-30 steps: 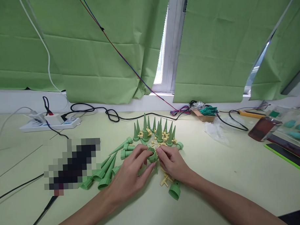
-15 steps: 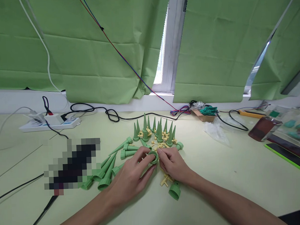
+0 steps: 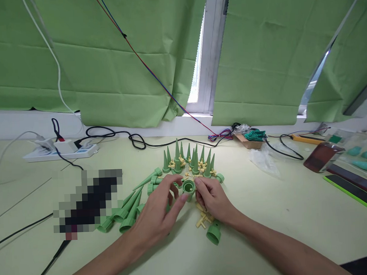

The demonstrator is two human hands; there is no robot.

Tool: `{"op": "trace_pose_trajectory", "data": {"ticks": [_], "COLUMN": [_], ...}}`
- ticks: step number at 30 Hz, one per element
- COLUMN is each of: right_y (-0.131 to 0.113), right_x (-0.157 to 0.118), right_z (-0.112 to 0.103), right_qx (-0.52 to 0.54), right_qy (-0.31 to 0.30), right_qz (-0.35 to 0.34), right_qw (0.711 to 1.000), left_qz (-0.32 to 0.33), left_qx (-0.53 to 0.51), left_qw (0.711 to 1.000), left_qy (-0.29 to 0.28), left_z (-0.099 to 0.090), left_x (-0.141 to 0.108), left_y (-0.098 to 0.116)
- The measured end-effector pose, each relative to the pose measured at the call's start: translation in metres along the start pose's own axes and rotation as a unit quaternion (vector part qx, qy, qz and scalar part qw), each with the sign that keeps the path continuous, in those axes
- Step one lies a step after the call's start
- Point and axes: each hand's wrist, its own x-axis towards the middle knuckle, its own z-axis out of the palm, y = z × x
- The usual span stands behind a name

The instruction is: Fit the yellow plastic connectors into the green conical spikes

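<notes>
A green plastic watering spike is between my hands, its round open mouth tilted up toward me. My left hand is open beside it, fingers and thumb apart, the thumb tip close to its side; contact there is unclear. My right hand is closed, thumb and index finger pinched at the spike's right edge; any small part inside that pinch is hidden. Yellow T-shaped valves lie under my right hand. Nearer me lies a green cap-like piece. Several green spikes lie on their sides to the left.
Behind my hands, several green spikes stand points up with yellow valves among them. A power strip and a pixelated dark object are at left. At right are a small cardboard box, clear plastic and a green-edged phone-like slab.
My left fingers have loosened from around the spike and spread apart, moving slightly left. The spike's mouth has tipped more toward me. My right hand keeps its pinch in nearly the same place.
</notes>
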Motion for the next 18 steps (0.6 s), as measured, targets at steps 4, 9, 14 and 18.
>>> {"op": "trace_pose_trajectory", "data": {"ticks": [4,9,14,18], "right_y": [-0.0023,0.0003,0.0037,0.0047], "right_x": [-0.0007,-0.0022,-0.0044,-0.0044], "right_z": [-0.0007,-0.0004,-0.0001,0.0004], "right_qx": [0.021,0.032,0.035,0.042], "right_qy": [0.006,0.001,-0.017,-0.029], "right_qz": [-0.006,-0.007,-0.012,-0.002], "right_qw": [1.000,0.999,0.999,0.999], "left_qz": [-0.030,-0.069,-0.110,-0.100], "left_qx": [-0.009,-0.051,-0.090,-0.085], "left_qw": [0.999,0.995,0.988,0.988], "left_qy": [-0.006,-0.042,-0.067,-0.083], "left_z": [-0.0030,-0.0037,-0.0037,-0.0038], "left_x": [0.0050,0.0083,0.0082,0.0080], "left_y": [0.0037,0.0053,0.0074,0.0073]}}
